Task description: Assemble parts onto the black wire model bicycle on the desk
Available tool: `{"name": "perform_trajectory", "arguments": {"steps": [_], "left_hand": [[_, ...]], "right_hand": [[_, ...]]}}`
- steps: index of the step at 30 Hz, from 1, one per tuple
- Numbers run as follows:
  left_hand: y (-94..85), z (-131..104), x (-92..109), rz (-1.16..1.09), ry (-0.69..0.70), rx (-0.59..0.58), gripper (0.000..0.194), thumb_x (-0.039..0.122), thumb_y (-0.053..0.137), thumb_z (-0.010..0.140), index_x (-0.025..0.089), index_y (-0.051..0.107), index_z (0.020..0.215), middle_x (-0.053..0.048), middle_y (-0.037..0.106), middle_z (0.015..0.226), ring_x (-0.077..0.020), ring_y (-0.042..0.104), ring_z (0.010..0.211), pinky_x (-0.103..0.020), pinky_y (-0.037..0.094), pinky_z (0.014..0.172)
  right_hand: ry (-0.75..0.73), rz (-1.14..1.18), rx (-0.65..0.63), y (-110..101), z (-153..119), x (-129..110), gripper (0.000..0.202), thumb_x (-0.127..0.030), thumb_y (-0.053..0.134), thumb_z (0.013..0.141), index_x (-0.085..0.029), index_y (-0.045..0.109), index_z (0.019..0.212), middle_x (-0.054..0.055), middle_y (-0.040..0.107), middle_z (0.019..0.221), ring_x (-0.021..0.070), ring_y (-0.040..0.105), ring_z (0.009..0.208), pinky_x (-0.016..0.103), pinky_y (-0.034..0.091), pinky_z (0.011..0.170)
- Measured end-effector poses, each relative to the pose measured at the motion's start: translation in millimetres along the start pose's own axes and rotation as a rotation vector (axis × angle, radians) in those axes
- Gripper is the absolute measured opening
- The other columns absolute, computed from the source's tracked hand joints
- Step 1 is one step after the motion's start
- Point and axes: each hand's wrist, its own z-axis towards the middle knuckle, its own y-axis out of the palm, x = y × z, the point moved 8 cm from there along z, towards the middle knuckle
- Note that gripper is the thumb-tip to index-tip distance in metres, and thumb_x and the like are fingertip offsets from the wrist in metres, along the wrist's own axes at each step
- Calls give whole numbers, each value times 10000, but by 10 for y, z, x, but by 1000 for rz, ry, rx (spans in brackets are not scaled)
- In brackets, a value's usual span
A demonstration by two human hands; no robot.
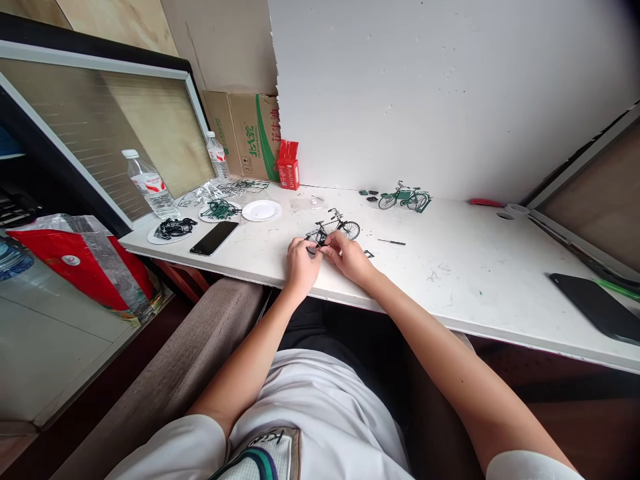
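Note:
A small black model bicycle (pixel 351 230) stands on the white table in front of me, its handlebar and front wheel toward the right. My left hand (pixel 303 263) is closed on its rear end, fingers around the rear wheel. From the other side, my right hand (pixel 350 257) pinches at the lower middle of the bicycle, near the pedals. The fingertips of both hands almost meet and hide the part between them. Just right of my right hand lies a small black frame piece (pixel 369 254). A thin dark rod-like tool (pixel 391 242) rests farther right.
A green model bicycle (pixel 405 198) stands at the back, beside small dark parts (pixel 371 199). Leftward are a white plate (pixel 261 211), plates of green parts (pixel 220 209) and black parts (pixel 175 229), a phone (pixel 215 238), water bottles (pixel 153 187) and a red box (pixel 289 167).

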Motion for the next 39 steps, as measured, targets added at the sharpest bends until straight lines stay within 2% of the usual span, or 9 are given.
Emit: {"name": "perform_trajectory", "arguments": {"steps": [3, 7, 12, 15, 18, 22, 28, 36, 39], "left_hand": [[15, -5, 20, 18, 8, -27, 69, 141, 748, 907, 187, 718, 948, -101, 705, 1066, -272, 695, 1040, -446, 579, 989], [8, -4, 38, 26, 6, -35, 107, 90, 705, 914, 186, 713, 960, -105, 700, 1081, -265, 700, 1055, -448, 579, 1020], [-3, 4, 33, 10, -15, -31, 111, 86, 704, 913, 192, 711, 943, -103, 699, 1074, -260, 708, 1039, -434, 592, 1001], [-3, 3, 41, 15, -13, -35, 111, 83, 703, 914, 191, 709, 940, -105, 696, 1067, -262, 708, 1037, -431, 592, 993], [-8, -4, 66, 22, 2, -36, 105, 85, 697, 926, 186, 709, 952, -109, 696, 1067, -271, 705, 1052, -438, 584, 1001], [-18, -16, 101, 16, 21, -41, 108, 90, 689, 940, 189, 719, 969, -108, 704, 1080, -269, 710, 1041, -438, 584, 989], [-14, -17, 90, -15, 6, -36, 92, 101, 725, 929, 182, 748, 964, -105, 718, 1075, -252, 730, 980, -425, 605, 960], [26, -8, 50, -30, -49, -55, 85, 107, 768, 892, 179, 776, 936, -94, 721, 1091, -166, 698, 740, -359, 630, 816], [28, -5, 47, -26, -56, -60, 86, 101, 766, 885, 176, 773, 925, -98, 717, 1084, -176, 700, 758, -364, 632, 823]], "right_hand": [[-31, 211, 5, -18, 10, 1, 246, -469, 601, 1057, -230, 655, 1072, 30, 746, 805, 196, 689, 687, 307, 531, 673], [-7, 315, -3, 15, 36, 103, 349, -564, 668, 996, -225, 747, 961, 57, 768, 850, 189, 662, 618, 325, 547, 564], [42, 357, 57, 6, 42, 231, 397, -593, 754, 926, -218, 822, 1038, 89, 820, 939, 250, 756, 731, 373, 623, 627], [48, 251, 88, -42, 29, 215, 326, -518, 729, 960, -221, 841, 1034, 78, 835, 923, 252, 760, 698, 391, 629, 699], [-7, 34, 80, -67, 22, 112, 246, -393, 660, 1008, -229, 844, 996, 68, 844, 955, 244, 764, 738, 380, 602, 800], [-26, -120, 73, -54, 18, 37, 199, -288, 636, 1006, -203, 815, 1017, 72, 836, 939, 230, 762, 790, 334, 560, 798], [39, -204, 68, -49, 14, 49, 113, -232, 667, 977, -201, 775, 965, 51, 829, 896, 216, 745, 778, 310, 514, 750], [41, -115, 21, -25, 16, 78, 88, -194, 682, 961, -207, 762, 928, 43, 829, 914, 202, 741, 794, 291, 518, 765], [40, -104, 12, -27, 16, 81, 87, -196, 683, 965, -205, 762, 930, 46, 824, 903, 201, 737, 788, 288, 515, 763]]}}
